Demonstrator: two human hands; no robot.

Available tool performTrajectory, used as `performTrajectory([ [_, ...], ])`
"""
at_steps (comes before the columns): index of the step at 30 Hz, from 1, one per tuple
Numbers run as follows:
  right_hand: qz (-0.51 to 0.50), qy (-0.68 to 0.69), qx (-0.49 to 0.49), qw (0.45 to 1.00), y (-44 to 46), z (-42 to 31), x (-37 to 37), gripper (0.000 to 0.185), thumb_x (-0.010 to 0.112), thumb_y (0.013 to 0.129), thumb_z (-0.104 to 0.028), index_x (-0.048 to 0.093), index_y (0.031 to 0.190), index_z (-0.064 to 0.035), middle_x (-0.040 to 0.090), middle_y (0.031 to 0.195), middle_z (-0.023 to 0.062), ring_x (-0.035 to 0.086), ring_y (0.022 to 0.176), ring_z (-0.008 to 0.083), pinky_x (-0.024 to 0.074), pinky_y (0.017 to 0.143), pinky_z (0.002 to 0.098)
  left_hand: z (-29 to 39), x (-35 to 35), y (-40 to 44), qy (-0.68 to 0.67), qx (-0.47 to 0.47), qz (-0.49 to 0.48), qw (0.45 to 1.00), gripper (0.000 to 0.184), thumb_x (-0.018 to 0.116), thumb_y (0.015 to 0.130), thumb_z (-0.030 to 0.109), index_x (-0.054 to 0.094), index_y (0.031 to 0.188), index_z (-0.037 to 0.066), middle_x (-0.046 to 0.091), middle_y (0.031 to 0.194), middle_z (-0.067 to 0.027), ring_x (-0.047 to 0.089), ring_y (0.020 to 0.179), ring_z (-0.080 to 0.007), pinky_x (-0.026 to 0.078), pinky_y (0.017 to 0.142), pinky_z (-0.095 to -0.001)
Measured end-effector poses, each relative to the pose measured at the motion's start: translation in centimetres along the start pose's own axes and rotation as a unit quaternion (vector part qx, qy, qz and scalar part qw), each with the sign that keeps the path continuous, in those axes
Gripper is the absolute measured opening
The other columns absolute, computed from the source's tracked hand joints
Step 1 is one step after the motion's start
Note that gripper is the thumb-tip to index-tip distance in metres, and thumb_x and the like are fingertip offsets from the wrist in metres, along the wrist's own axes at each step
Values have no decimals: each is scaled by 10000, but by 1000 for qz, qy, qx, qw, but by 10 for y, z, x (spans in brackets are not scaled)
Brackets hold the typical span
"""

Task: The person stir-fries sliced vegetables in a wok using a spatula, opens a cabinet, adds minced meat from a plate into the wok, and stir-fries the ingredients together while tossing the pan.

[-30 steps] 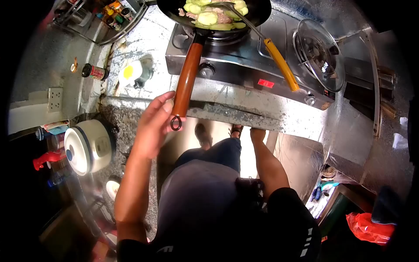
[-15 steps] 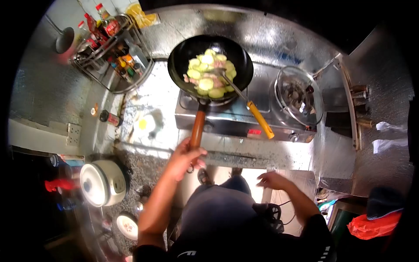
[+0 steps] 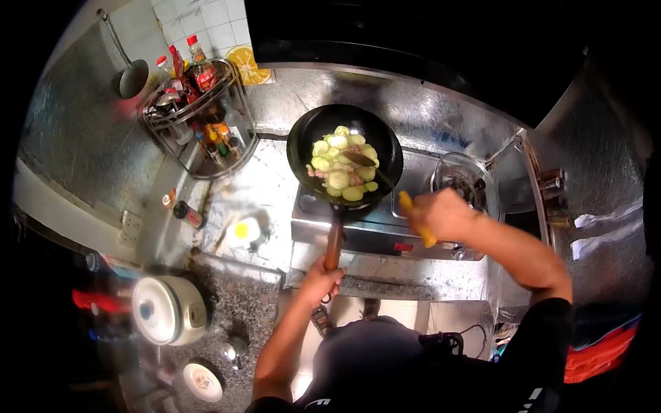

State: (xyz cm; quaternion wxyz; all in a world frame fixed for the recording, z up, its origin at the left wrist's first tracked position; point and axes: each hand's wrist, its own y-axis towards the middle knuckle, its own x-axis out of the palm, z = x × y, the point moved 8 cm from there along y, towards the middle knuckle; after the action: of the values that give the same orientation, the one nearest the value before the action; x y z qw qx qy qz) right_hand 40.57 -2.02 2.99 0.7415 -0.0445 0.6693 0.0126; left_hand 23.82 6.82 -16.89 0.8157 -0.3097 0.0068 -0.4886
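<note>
My left hand (image 3: 321, 282) is closed round the lower end of the brown wooden handle (image 3: 334, 241) of a black wok (image 3: 303, 138) over the stove. Pale green vegetable slices (image 3: 337, 180) and pinkish pieces of what looks like meat (image 3: 318, 173) lie in the wok. A spatula rests its blade (image 3: 359, 159) among the slices. Its yellow handle (image 3: 427, 236) slants toward my right hand (image 3: 446, 215), whose fingers are closed about it. They are partly blurred.
A glass lid (image 3: 497, 199) lies on the right of the steel stove (image 3: 358, 235). Bottles stand in a corner rack (image 3: 200, 107) at upper left. A rice cooker (image 3: 165, 310) and a white plate (image 3: 204, 383) are on the left counter (image 3: 241, 292). A ladle (image 3: 133, 79) hangs on the wall.
My right hand has risen from beside my body and taken hold of the spatula's yellow handle. My left hand stays on the wok handle. The camera view has shifted.
</note>
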Motion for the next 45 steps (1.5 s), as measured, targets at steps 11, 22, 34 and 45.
performTrajectory([
  [11,155,586,436,665,63,124,-11,275,474,848,-279,575,856,-24,603,625,94,560,457,126,433,393,223,2,4,1,15,28,10,999,225,575,777,64,421,937,32,459,591,-29,435,393,-118,330,351,-256],
  [22,82,443,438,778,22,114,-48,228,506,871,-224,556,945,-14,573,628,64,552,469,100,440,400,197,3,4,0,39,25,20,999,249,571,769,71,408,950,21,454,592,-44,435,394,-127,332,345,-263],
  [34,79,189,-11,979,43,30,-83,177,579,801,-191,621,837,-22,637,671,58,607,540,138,500,496,267,4,13,2,38,50,24,998,249,544,761,38,386,950,6,455,598,-66,439,392,-142,347,350,-278],
  [45,292,662,423,545,39,136,41,266,463,861,-265,575,922,-32,608,648,91,586,493,140,498,439,238,1,12,3,68,42,48,996,241,548,745,38,404,936,13,466,602,-66,449,396,-145,349,347,-278],
])
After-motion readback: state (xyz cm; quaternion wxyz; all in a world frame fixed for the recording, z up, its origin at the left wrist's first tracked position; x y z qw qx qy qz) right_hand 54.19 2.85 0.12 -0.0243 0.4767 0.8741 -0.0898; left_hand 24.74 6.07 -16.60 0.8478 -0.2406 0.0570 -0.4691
